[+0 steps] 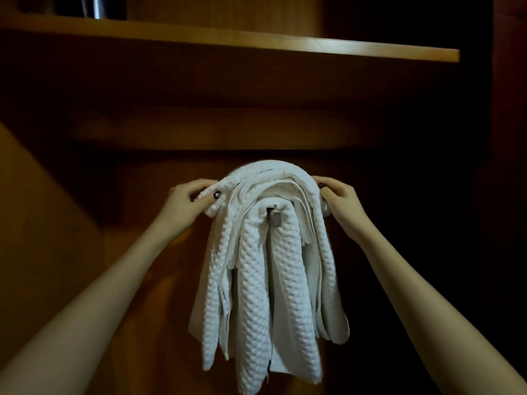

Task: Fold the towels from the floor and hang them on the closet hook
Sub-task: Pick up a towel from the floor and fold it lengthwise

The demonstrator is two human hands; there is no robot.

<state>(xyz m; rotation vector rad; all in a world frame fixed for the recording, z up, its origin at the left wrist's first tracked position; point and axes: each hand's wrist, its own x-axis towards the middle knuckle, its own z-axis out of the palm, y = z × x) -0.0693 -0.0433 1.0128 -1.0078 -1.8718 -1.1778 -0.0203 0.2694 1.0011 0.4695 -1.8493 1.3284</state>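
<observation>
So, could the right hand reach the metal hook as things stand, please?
Probably yes: the hook pokes out bare between the draped towels, close to the right hand, which would first have to release the towels it grips.

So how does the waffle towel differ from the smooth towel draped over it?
The waffle towel has a bumpy grid weave; the smooth towel looks flat. The waffle towel lies innermost, right on the hook; the smooth towel sits a layer out. The waffle towel's ends hang lower than the smooth towel's. Both are white and draped over the same hook.
</observation>
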